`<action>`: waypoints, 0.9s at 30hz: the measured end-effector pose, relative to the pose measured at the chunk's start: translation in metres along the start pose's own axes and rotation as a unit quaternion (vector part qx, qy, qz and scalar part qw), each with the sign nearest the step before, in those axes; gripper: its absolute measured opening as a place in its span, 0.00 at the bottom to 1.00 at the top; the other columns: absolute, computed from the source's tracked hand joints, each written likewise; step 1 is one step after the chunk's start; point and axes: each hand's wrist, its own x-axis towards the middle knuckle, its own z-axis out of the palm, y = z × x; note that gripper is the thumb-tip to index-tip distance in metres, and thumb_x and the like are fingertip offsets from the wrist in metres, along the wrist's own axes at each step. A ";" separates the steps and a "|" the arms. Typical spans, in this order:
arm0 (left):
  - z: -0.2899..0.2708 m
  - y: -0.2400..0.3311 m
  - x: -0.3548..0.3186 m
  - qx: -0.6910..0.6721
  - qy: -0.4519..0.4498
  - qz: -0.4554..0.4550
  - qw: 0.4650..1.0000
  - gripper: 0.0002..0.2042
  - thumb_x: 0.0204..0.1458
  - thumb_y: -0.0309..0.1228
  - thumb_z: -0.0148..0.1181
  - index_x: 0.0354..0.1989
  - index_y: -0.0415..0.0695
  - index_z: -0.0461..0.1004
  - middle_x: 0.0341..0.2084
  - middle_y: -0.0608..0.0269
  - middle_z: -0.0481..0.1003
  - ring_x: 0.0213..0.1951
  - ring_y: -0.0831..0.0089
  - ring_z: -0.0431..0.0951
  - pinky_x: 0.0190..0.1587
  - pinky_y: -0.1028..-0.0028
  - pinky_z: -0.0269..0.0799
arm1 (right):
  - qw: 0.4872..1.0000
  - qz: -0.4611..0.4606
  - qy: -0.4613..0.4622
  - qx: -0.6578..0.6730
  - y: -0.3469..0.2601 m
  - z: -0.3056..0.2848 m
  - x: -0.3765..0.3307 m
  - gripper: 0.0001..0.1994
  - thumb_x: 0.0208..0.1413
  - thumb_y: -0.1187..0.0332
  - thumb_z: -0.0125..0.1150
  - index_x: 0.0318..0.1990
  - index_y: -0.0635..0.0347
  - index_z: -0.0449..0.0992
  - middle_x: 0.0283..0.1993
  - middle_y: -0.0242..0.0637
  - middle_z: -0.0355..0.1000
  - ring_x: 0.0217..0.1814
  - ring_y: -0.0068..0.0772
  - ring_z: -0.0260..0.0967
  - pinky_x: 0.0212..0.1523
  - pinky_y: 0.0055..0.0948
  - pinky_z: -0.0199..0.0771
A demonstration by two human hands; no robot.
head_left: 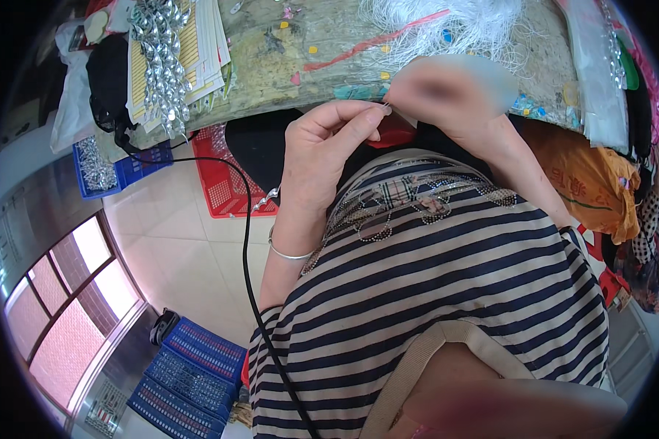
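Silvery sliver [387, 106] protruding from pinched left fingers [362, 123], blurred right hand [450, 91] beside

Strands [165, 66] on papers [211, 58] at table [263, 69] left, threads [454, 33] at right, basket [211, 186] below left, bag [593, 186] below right

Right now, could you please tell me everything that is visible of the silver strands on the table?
The silver strands form a loose bundle of several long, spirally twisted strips, shiny, looking like foil or thin metal. They lie side by side over yellow and white sheets at the left of the table, their lower ends reaching its near edge. The bundle's upper part runs out of the picture. The left hand is apart from them.
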 end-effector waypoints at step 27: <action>0.000 -0.002 -0.004 -0.012 0.064 0.046 0.997 0.06 0.49 0.22 0.61 0.36 0.36 0.78 0.26 0.64 0.77 0.31 0.81 0.74 0.39 0.82 0.69 | 0.971 -0.143 -0.001 -0.190 -0.008 0.011 0.006 0.04 0.56 0.75 0.56 0.34 0.66 0.69 0.35 0.34 0.67 0.39 0.24 0.64 0.43 0.22 0.64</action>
